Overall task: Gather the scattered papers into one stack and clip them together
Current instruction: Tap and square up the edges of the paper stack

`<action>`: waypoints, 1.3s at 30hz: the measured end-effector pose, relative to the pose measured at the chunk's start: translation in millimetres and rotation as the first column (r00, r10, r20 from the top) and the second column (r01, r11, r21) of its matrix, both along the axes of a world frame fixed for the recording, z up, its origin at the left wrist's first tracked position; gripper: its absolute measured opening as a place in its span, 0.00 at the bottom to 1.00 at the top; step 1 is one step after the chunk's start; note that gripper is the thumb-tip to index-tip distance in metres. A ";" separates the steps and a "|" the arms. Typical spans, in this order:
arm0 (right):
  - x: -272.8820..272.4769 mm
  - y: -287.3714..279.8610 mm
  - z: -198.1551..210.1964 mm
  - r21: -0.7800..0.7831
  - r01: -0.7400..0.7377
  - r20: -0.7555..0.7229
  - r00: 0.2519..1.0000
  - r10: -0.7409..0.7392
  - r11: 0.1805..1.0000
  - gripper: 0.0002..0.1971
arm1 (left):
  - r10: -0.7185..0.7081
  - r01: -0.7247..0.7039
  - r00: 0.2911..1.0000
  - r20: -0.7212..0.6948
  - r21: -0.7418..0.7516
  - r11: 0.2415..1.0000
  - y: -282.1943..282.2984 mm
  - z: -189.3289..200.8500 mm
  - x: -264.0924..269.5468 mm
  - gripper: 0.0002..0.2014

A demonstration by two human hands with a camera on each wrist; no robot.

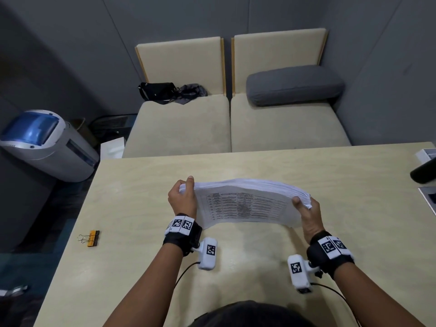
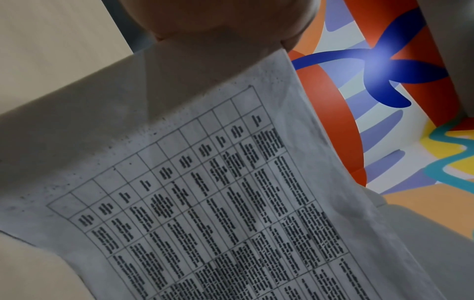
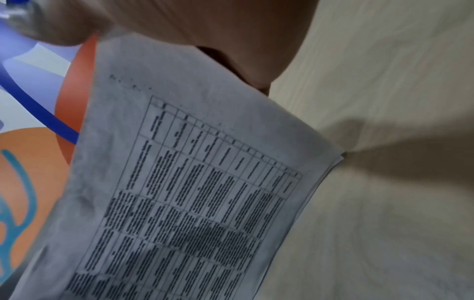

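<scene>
A thick stack of white papers [image 1: 245, 204] with a printed table on its near face stands on its long edge on the pale wooden table [image 1: 141, 185], bowed slightly. My left hand [image 1: 182, 198] grips the stack's left end and my right hand [image 1: 306, 208] grips its right end. The left wrist view shows the printed sheet [image 2: 205, 192] close up below the palm, and the right wrist view shows the same stack [image 3: 192, 182] with its lower corner on the table [image 3: 384, 101]. An orange and black binder clip [image 1: 90, 237] lies alone near the table's left edge.
Two beige seat cushions [image 1: 179, 128] sit beyond the table's far edge, with a black bag [image 1: 158, 90] and a grey pillow [image 1: 292, 84] on them. A grey and blue machine [image 1: 44, 142] stands on the floor at left. A white box [image 1: 425, 154] and a dark object [image 1: 423, 172] sit at the table's right edge.
</scene>
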State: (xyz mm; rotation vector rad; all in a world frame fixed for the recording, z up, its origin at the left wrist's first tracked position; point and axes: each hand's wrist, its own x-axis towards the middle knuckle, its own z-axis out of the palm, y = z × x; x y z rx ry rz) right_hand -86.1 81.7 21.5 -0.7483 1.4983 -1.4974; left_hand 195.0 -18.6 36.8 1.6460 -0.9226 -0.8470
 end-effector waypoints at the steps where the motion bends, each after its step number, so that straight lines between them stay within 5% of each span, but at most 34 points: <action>1: 2.2 -0.8 1.7 -0.013 0.029 -0.008 1.000 -0.029 1.000 0.39 | 0.009 -0.009 1.000 -0.002 0.005 1.000 -0.1 0.0 -0.2 0.21; 5: 10.2 -6.7 4.0 0.018 0.199 -0.028 0.980 -0.198 0.980 0.19 | 0.019 -0.019 1.000 -0.022 0.013 1.000 0.5 4.2 -3.5 0.21; 10: 14.3 -11.7 4.8 0.094 0.273 -0.045 0.962 -0.269 0.958 0.15 | 0.062 -0.062 0.998 0.001 0.062 0.996 0.4 6.2 -3.6 0.18; 15: 4.9 2.7 8.0 0.033 0.003 -0.003 1.000 -0.003 0.999 0.30 | 0.077 -0.080 0.996 0.049 0.077 0.994 -4.8 6.5 -6.9 0.24; 18: 2.2 16.2 3.4 0.206 -0.158 -0.103 0.978 0.182 0.966 0.33 | 0.088 -0.094 0.994 0.064 0.097 0.991 -7.8 6.2 -7.7 0.25; 24: -3.8 5.9 -11.2 0.304 0.043 -0.390 0.917 0.084 0.952 0.13 | 0.114 -0.121 0.992 0.050 0.156 0.980 -14.4 3.2 -5.8 0.26; 27: -10.9 -14.7 10.5 0.322 0.019 -0.479 0.866 0.145 0.947 0.12 | 0.140 -0.146 0.989 0.056 0.124 0.981 -13.0 2.6 1.7 0.25; 30: -20.9 -38.1 58.4 0.230 -0.100 -0.677 0.698 0.233 0.968 0.07 | -0.002 0.011 0.979 0.203 -0.043 0.999 -13.9 11.3 15.3 0.23; 32: -21.0 -51.4 96.4 0.219 -0.199 -0.793 0.535 0.293 0.955 0.06 | -0.343 0.392 0.902 0.262 -0.162 0.906 -15.1 30.6 15.2 0.30; 34: -9.4 -64.7 133.0 0.254 -0.285 -0.870 0.349 0.347 0.924 0.05 | -0.668 0.740 0.654 0.356 -0.115 0.663 -16.5 53.9 4.3 0.48; 36: 8.9 -74.9 161.1 0.334 -0.331 -0.904 0.154 0.400 0.882 0.05 | -0.805 0.880 0.402 0.436 0.059 0.471 -16.1 76.2 -15.1 0.54; 37: 17.8 -78.5 171.3 0.364 -0.341 -0.908 0.077 0.411 0.867 0.05 | -0.813 0.882 0.380 0.442 0.092 0.463 -15.4 82.4 -24.6 0.52; 39: 31.1 -81.4 186.1 0.381 -0.347 -0.918 -0.032 0.395 0.857 0.06 | -0.755 0.805 0.560 0.343 -0.006 0.594 -14.5 88.8 -37.0 0.34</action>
